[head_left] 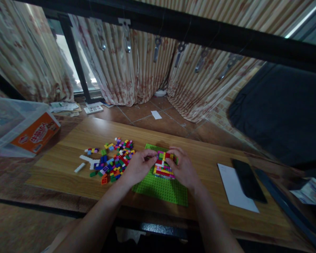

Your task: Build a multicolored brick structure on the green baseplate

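Observation:
A small multicoloured toy brick structure (163, 168), built in layers of red, yellow, white, pink and other bricks, stands on a green studded baseplate (158, 193). My left hand (139, 166) is at its upper left edge, thumb and forefinger closed against it. From the right, my right hand (183, 170) curls round the structure, with the thumb on the top near a red brick. Part of the right side is hidden behind those fingers. Whether a loose brick is between my left fingertips is too small to tell.
Loose toy bricks (118, 160) lie heaped left of the baseplate, with white pieces (91, 161) beside them. On the right of the wooden table (200, 154), a black phone-like slab (249, 181) overlaps a white sheet (233, 189). A clear plastic bin (15, 123) stands at far left.

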`<state>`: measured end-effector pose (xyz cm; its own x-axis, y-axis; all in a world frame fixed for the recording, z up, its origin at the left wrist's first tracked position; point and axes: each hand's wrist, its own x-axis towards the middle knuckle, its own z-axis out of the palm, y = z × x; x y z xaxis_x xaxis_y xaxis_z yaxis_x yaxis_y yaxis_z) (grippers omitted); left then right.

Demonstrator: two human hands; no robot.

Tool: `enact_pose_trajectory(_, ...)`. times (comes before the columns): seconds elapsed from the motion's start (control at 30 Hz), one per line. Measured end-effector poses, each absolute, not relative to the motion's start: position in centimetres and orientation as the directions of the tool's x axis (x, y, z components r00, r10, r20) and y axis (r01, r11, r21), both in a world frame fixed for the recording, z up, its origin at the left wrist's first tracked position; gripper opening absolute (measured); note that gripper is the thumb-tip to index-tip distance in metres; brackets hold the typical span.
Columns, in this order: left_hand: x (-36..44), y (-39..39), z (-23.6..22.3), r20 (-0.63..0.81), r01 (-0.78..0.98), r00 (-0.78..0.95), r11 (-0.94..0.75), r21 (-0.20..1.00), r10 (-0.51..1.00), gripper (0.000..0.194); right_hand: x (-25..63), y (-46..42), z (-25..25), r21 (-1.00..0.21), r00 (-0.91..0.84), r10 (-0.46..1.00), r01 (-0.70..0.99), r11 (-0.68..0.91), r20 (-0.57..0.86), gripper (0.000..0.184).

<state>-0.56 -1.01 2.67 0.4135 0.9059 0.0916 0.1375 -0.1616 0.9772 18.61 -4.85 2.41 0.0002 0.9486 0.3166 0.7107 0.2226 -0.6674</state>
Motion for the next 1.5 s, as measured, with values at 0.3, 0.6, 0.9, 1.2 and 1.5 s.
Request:
enact_pose_trajectory(0.3, -0.6, -1.0, 2.7, 0.089, 0.128, 0.424, -0.157, 0.979, 0.901, 0.018, 19.0, -5.4, 2.1, -0.572, -0.026, 0.941, 0.788, 0.227, 0.338, 0.023)
enact_pose_trajectory(0.6, -0.6, -1.1, 2.3, 0.105, 0.192, 0.416, -0.2, 0.961, 0.903, 0.017, 19.2, -5.5, 2.0, -0.515, -0.007, 0.942, 0.836, 0.189, 0.336, 0.025)
enact_pose_trajectory(0.9, -0.6, -1.3, 2.4, 0.062, 0.279, 0.366, -0.173, 0.945, 0.928, 0.02, 17.8, -4.9, 3.0, -0.5, 0.102, 0.955, 0.864, 0.054, 0.279, 0.013)
enact_pose_trajectory(1.2, -1.4, -0.5, 2.2, 0.063, 0.271, 0.331, -0.159, 0.949, 0.941, 0.022, 18.7, -5.8, 1.9, -0.627, 0.075, 0.956, 0.768, 0.127, 0.285, 0.03)
enact_pose_trajectory(1.5, -5.5, 2.3, 3.0, 0.173, 0.481, 0.196, -0.249, 0.841, 0.965, 0.023, 20.9, -5.0, 2.0, -0.856, 0.378, 0.87, 0.51, 0.09, 0.317, 0.037)
